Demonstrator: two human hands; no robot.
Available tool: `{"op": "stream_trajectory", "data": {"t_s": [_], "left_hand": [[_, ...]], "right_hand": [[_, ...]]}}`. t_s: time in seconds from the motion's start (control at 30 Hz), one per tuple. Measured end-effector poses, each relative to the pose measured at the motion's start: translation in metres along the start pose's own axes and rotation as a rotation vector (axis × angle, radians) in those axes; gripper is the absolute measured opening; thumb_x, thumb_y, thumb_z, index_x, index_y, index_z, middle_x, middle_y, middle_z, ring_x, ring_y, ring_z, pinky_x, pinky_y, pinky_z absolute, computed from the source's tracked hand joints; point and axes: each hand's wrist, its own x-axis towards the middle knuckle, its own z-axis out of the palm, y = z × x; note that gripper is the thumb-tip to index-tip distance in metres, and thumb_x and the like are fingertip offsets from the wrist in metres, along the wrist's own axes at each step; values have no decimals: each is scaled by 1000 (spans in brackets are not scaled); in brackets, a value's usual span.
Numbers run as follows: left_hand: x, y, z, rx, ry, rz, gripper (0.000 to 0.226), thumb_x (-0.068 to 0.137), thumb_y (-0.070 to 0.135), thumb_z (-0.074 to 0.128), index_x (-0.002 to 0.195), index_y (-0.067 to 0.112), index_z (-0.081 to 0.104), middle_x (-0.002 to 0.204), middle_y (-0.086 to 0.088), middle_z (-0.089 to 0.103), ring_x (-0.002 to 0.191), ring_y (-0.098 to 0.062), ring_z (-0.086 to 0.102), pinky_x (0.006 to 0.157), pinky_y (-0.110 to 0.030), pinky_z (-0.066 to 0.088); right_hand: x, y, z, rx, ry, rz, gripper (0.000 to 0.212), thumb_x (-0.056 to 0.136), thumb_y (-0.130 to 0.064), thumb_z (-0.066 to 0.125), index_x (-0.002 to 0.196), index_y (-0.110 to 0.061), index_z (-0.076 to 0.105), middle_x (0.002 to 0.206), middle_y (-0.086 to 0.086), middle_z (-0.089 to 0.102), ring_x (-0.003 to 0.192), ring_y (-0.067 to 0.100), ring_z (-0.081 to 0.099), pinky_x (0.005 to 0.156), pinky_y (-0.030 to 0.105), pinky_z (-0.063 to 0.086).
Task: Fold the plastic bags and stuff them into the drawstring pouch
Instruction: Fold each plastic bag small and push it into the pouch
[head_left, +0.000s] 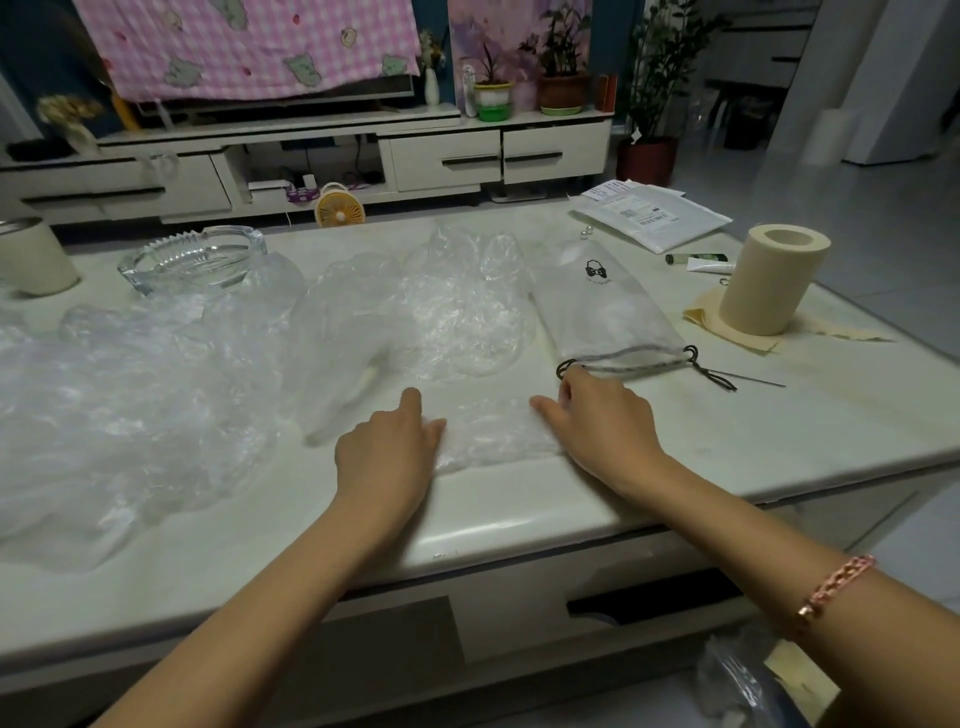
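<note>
A small folded clear plastic bag (493, 428) lies flat near the table's front edge. My left hand (389, 447) rests on its left end, fingers extended. My right hand (597, 415) rests on its right end, fingers loosely bent. The grey drawstring pouch (602, 306) with a black printed logo lies just beyond my right hand, its mouth and black cord (701, 366) turned toward me. Several crumpled clear plastic bags (457, 301) are spread across the table's middle, and a large heap of them (114, 410) covers the left side.
The white table (779, 415) also carries a glass ashtray (192, 257), a beige cup (31, 257) at far left, a cream tape roll (774, 278) on paper, a small tube (709, 265) and a mailer envelope (649, 215). Another plastic bag (743, 680) lies on the floor at lower right.
</note>
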Motion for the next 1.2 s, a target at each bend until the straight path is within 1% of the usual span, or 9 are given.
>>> {"op": "stream_trajectory", "data": {"t_s": [0.1,0.27,0.37,0.47,0.57,0.67,0.83,1.0,1.2], "left_hand": [[-1,-2,2,60,69,84,27,101,36,32,94,12,41,78,-4,41,54,-20,36,47,-28,18],[2,-6,6,33,54,82,40,99,40,37,79,8,48,90,-3,37,82,-20,36,59,-29,29],[5,-9,-2,-243,32,27,39,94,40,50,66,14,42,79,1,43,75,-18,42,58,-25,30],[8,-15,-15,-732,-18,-113,35,87,26,65,65,15,40,62,3,43,54,-11,40,46,-13,31],[6,-19,-28,-988,-98,-190,22,82,19,71,76,15,50,69,-2,50,56,-12,47,48,-16,39],[-2,-22,-30,-821,-148,-143,18,81,20,72,91,17,58,81,-1,56,62,-10,51,50,-12,40],[-26,-21,-32,-560,-202,-94,23,83,37,66,97,21,57,91,6,57,81,-7,53,67,-20,42],[-41,-7,-36,-161,-270,-55,33,85,48,57,76,20,42,87,2,43,82,-18,46,66,-29,35],[-32,-5,-36,-722,-233,-252,29,80,12,68,68,10,42,63,-4,41,54,-16,40,46,-24,33]], "right_hand": [[2,5,0,-102,33,37,36,96,-44,41,105,-10,52,103,9,64,96,33,59,71,35,39],[3,22,-5,-286,82,77,35,100,-37,34,114,-9,50,112,10,59,100,31,60,65,33,31],[3,32,-10,-322,79,68,27,100,-27,35,113,-9,51,113,11,58,100,31,58,64,33,31],[2,35,-21,-102,81,-18,17,96,-21,44,102,-11,56,101,5,61,91,26,57,66,33,36],[1,21,-36,352,81,-68,6,88,-13,58,93,-12,61,80,-4,60,69,10,53,64,22,40],[-5,6,-39,562,-61,-126,12,86,-14,63,97,-17,61,84,-4,62,77,10,57,70,16,42],[-21,2,-15,138,-246,-385,45,91,-46,45,127,-19,55,130,3,53,121,18,46,100,28,33],[-31,2,-7,-2,-274,-434,68,86,-58,21,136,-19,47,147,4,40,136,18,32,106,29,22],[-35,8,-2,-4,-275,-394,76,85,-64,15,145,-21,32,152,0,31,140,14,22,106,19,11]]}}
